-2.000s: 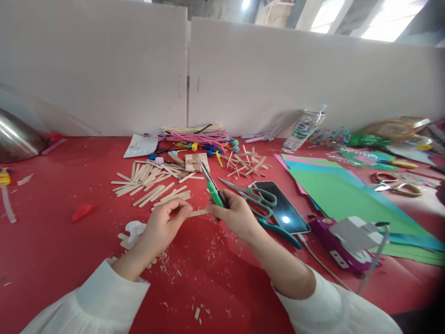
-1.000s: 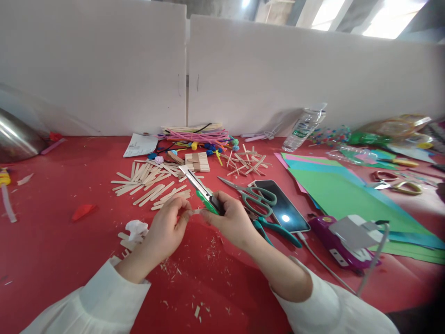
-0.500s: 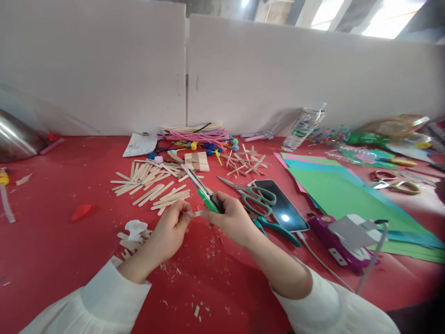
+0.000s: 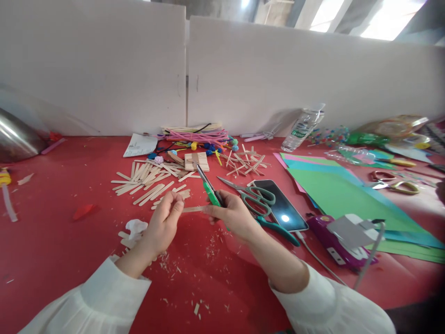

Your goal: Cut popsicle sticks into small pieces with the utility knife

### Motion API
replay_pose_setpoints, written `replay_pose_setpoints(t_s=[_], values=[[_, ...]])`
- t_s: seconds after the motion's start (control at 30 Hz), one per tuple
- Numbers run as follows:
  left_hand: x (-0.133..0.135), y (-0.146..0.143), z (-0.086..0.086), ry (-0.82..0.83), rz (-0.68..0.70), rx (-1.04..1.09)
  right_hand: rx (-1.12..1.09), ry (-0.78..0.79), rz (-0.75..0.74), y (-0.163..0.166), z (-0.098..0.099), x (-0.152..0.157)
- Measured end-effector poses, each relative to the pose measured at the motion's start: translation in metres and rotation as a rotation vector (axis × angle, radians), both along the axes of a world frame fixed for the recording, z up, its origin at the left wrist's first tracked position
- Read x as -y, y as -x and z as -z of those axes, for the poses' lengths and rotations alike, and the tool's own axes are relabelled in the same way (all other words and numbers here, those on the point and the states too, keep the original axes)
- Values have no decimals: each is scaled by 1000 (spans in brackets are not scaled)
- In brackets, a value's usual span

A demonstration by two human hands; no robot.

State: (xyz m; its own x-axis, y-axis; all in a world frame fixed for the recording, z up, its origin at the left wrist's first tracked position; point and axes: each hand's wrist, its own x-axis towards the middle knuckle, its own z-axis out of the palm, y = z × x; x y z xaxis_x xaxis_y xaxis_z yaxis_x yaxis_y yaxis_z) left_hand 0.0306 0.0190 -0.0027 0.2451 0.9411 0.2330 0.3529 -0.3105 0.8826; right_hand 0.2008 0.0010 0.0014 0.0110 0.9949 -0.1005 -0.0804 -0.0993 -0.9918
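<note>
My right hand [image 4: 234, 215] is closed around a green utility knife [image 4: 212, 194], its blade out and pointing up and away to the left. A flat wooden craft stick [image 4: 193, 209] spans the space between my hands; its right end lies at my right thumb and fingers. At its left end my left hand [image 4: 166, 221] is closed, fingers curled and hiding that tip. Beyond my left hand spreads a pile of loose craft sticks [image 4: 146, 178]. Wood shavings [image 4: 212, 253] litter the red table [image 4: 229, 306] below my hands.
Right of my hand lie grey-green scissors [image 4: 257, 199], teal-handled pliers [image 4: 278, 229] and a phone [image 4: 278, 204] on a cable. Farther right are coloured paper sheets [image 4: 330, 190] and a purple device [image 4: 333, 243]. Pipe cleaners [image 4: 201, 135] and a plastic bottle [image 4: 302, 129] stand near the white panels.
My left hand has moved left, away from my right hand, and more of the craft stick shows between them. The knife has shifted slightly right with my right hand.
</note>
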Motion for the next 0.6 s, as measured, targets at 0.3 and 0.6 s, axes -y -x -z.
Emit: replay_pose_setpoints(t_s=[0.3, 0.6], values=[[-4, 3, -3, -300, 39, -174, 84, -54, -12, 1, 3, 1], [-3, 1, 0, -439, 44, -281, 308, -113, 16, 6, -2, 6]])
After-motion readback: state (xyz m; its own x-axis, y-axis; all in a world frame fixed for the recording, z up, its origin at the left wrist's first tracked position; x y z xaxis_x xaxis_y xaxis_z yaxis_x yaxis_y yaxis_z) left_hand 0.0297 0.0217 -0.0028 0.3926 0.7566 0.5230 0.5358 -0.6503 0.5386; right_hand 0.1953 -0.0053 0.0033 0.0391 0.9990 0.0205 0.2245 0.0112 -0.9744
